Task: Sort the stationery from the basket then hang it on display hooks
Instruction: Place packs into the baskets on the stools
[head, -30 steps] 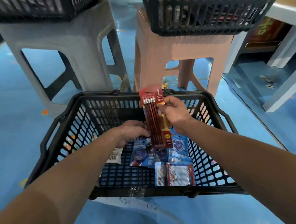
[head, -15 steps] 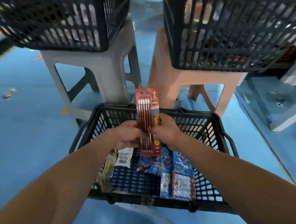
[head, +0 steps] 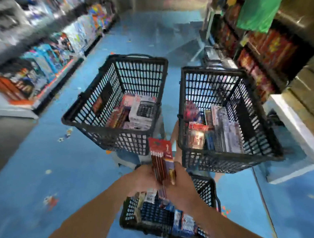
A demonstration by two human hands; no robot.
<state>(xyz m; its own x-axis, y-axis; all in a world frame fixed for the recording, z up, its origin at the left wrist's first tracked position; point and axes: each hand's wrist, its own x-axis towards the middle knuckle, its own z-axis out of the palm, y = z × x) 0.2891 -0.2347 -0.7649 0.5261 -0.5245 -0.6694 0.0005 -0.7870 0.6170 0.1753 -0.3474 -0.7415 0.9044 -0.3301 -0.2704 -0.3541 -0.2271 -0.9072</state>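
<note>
A red carded pack of pencils (head: pixel 160 155) stands upright between both my hands. My left hand (head: pixel 140 177) grips its left edge and my right hand (head: pixel 181 187) grips its right edge. Below my hands a black basket (head: pixel 205 188) sits on the blue floor with several blue and white blister packs (head: pixel 185 222) inside. Ahead, two raised black baskets hold sorted goods: the left basket (head: pixel 96 112) has a boxed calculator (head: pixel 144 108) and red packs, the right basket (head: pixel 186 98) has red and grey packs.
Shop shelves with colourful goods (head: pixel 42 58) line the left of the aisle. Dark shelves with red boxes (head: pixel 266 49) and a white shelf base (head: pixel 290 128) run along the right. Blue floor (head: pixel 49 156) stretches between them. No display hooks are plainly visible.
The view has tilted up from the floor basket to the aisle, so the two raised baskets now show from above. Both hands have lifted the pencil pack higher above the floor basket.
</note>
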